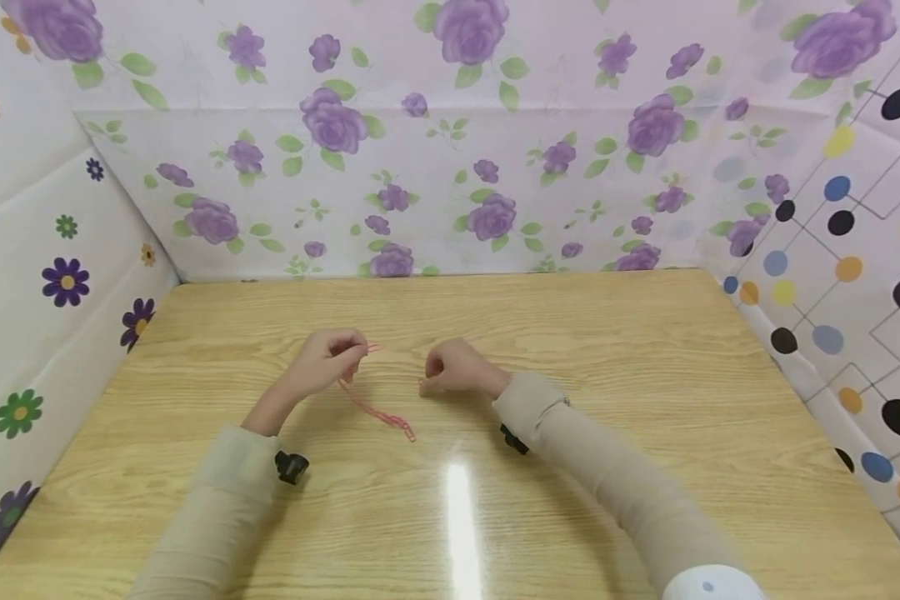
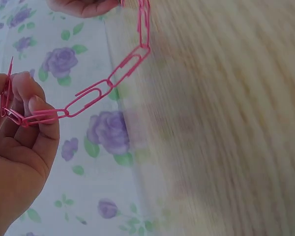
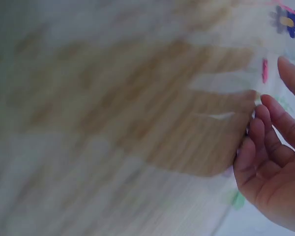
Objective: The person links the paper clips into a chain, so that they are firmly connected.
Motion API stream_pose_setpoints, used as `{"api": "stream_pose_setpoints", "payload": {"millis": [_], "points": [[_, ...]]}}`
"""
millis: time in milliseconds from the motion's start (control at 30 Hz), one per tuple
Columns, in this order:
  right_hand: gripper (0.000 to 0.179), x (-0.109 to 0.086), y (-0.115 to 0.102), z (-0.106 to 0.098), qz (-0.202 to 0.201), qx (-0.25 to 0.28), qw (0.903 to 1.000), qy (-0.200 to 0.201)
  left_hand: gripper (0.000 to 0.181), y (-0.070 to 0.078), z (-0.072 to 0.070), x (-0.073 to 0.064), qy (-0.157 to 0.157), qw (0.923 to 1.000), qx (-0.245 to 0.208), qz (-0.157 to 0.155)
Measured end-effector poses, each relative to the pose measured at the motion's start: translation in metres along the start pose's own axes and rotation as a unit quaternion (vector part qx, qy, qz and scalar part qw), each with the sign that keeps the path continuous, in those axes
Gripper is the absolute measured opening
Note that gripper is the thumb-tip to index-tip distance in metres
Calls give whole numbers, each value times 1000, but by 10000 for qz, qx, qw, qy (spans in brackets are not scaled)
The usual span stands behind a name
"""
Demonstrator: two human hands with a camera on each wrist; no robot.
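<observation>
My left hand (image 1: 322,364) pinches a chain of linked pink paper clips (image 2: 91,101). One clip (image 1: 375,347) points out past its fingertips, while the rest hangs below in the head view, the lower end (image 1: 397,421) close to the table. In the left wrist view, part of the chain crosses the curled fingers (image 2: 39,110). My right hand (image 1: 461,369) is a short way to the right, thumb and forefinger bent around a small pink paper clip (image 3: 265,71). Their contact with it is not clear in the right wrist view. The two hands are apart.
Both hands are over a light wood table (image 1: 607,333). Purple-flowered sheeting (image 1: 420,200) stands along the back, with patterned sheets at the left (image 1: 60,250) and right (image 1: 832,292). A glare streak (image 1: 461,525) lies near the front.
</observation>
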State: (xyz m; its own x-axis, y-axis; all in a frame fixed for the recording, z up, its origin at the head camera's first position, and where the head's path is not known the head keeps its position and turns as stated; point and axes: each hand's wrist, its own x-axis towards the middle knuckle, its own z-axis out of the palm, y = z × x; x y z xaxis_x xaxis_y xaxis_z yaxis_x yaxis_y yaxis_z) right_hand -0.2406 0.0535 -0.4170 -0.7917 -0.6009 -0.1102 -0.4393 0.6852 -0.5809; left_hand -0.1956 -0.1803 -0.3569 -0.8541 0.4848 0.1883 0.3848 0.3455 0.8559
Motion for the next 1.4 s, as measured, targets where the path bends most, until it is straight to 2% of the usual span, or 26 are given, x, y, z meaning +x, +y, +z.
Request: {"api": "stream_pose_setpoints", "payload": {"millis": [200, 367, 600, 700, 833, 1033, 1167, 1400], "points": [[20, 2, -12, 5, 149, -750, 9971, -12, 15, -8, -6, 0, 119, 9998, -46, -165], [11, -3, -9, 7, 124, -792, 9968, 12, 15, -10, -6, 0, 96, 9995, -47, -308], [16, -12, -10, 5, 223, -868, 9959, -125, 16, -7, -4, 1, 81, 9994, 62, -325], [14, -14, -4, 4, 98, -602, 9981, -62, 16, -5, -3, 2, 49, 9993, 78, -352], [13, -18, 9, -1, -139, -38, 9995, 282, 17, -2, -2, 4, 38, 9991, 122, -399], [10, -23, 23, -11, 115, 513, 9955, 790, 16, 2, 1, 6, -19, 9991, 153, -385], [8, -25, 25, -14, 152, 539, 9940, 944, 18, 3, 5, 8, -84, 9994, 179, -276], [7, -25, 16, -17, -220, 353, 9905, 1313, 19, 3, 15, 14, -198, 9995, 229, 58]]}}
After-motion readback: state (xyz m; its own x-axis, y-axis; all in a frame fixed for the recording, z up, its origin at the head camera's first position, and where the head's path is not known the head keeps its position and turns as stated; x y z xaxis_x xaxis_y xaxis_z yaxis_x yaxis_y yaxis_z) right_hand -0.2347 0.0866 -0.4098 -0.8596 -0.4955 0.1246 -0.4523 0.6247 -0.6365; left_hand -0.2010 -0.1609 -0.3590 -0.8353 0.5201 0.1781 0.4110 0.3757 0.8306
